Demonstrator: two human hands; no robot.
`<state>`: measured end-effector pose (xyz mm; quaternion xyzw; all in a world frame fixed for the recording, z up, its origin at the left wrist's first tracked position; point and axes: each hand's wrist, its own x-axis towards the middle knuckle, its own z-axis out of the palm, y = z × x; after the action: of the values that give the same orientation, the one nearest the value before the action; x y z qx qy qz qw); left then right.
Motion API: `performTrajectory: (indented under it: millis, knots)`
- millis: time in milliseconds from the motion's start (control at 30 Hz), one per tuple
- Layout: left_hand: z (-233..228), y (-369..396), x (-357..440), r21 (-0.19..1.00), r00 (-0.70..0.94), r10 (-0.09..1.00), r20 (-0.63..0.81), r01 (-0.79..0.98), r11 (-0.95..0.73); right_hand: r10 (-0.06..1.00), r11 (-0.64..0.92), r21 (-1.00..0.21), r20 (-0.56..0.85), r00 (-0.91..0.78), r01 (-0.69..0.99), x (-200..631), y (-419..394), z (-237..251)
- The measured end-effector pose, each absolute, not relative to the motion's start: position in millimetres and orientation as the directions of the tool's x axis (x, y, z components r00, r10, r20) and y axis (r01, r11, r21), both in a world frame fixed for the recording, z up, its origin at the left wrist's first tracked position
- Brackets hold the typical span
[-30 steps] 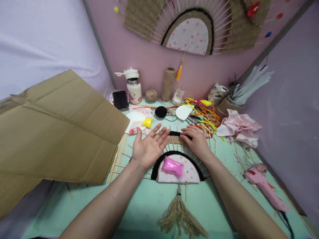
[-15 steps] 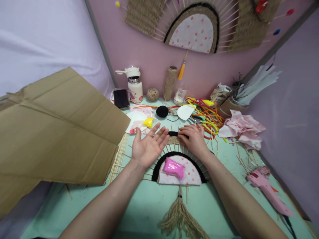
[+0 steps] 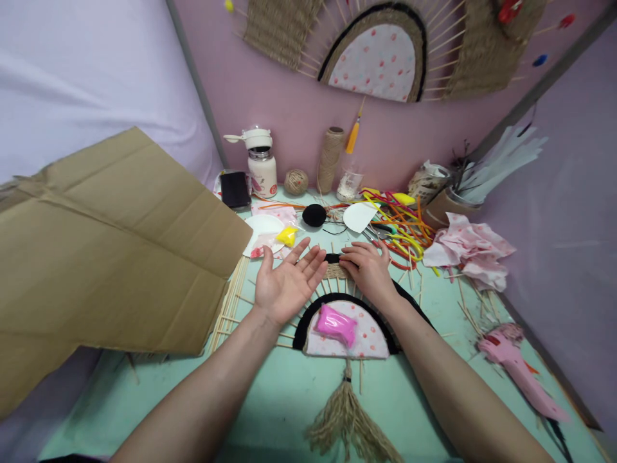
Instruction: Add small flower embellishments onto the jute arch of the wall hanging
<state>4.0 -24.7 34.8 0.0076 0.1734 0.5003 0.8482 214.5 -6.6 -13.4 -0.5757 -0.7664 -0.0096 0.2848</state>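
A half-round stick frame lies on the table, with a white, red-spotted fabric half circle [image 3: 371,341] edged by a black band [image 3: 303,328]. On that fabric rests a pink clay packet [image 3: 337,325]. Beyond it, twine weaving [image 3: 336,271] crosses the sticks, topped by a black strip [image 3: 332,258]. My left hand [image 3: 289,283] is open, palm up, left of the weaving. My right hand [image 3: 369,269] has its bent fingertips together on the black strip; its palm hides part of the frame. More black strip shows beside my right forearm. A twine tassel [image 3: 349,421] hangs toward me.
Large cardboard [image 3: 120,257] covers the left side, beside thin sticks [image 3: 231,296]. A pink glue gun [image 3: 523,370] lies right, near crumpled spotted fabric [image 3: 470,251]. Behind are a white bottle [image 3: 263,177], twine ball [image 3: 295,182], black oval piece [image 3: 314,215] and colourful pipe cleaners [image 3: 409,241].
My right hand has shifted slightly left along the black strip. More of the black strip now shows to the right of that wrist. My left hand stays in place.
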Motion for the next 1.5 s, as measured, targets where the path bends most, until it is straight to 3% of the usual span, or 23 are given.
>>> performTrajectory:
  millis: [433, 700, 900, 1233, 1500]
  knots:
    - [37, -24, 4, 0.2, 0.422, 0.857, -0.296, -0.85, 0.487, 0.866, 0.352, -0.273, 0.457, -0.201, 0.895, 219, -12, -14]
    - [36, -24, 3, 0.202, 0.424, 0.856, -0.296, -0.848, 0.49, 0.847, 0.362, -0.069, 0.442, -0.297, 0.93, 221, -24, -6]
    - [36, -24, 3, 0.213, 0.427, 0.859, -0.282, -0.845, 0.49, 0.855, 0.346, 0.012, 0.409, -0.32, 0.938, 219, -26, -5]
    - [35, -25, 4, 0.221, 0.429, 0.859, -0.279, -0.842, 0.493, 0.873, 0.332, 0.047, 0.362, -0.326, 0.942, 216, -26, -8]
    - [39, -24, 3, 0.31, 0.424, 0.855, -0.299, -0.804, 0.507, 0.84, 0.353, -0.006, 0.442, -0.314, 0.936, 217, -27, -6]
